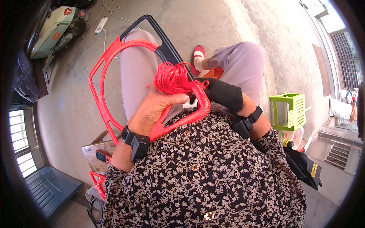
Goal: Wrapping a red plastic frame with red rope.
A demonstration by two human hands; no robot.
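Across my lap lies a frame of tubing [104, 91], partly black and bare, largely wound with red cord. My left hand [152, 104], bare, closes around a thick bundle of red cord [172, 78], with the thumb lying along its lower side. Just right of it, my right hand [225, 94], in a black glove, is closed at the frame's bend, where tight red turns [203, 102] meet the bare black tube [169, 51]. Its fingertips are partly hidden behind the tube and cord. A small red loop sticks out beside the glove.
A green plastic basket [288, 111] stands on the floor to the right, by a black bag [304, 167]. At the far left are a scooter [53, 32] and a white power strip [100, 25] with its cable. A wooden board [95, 154] is by my left elbow.
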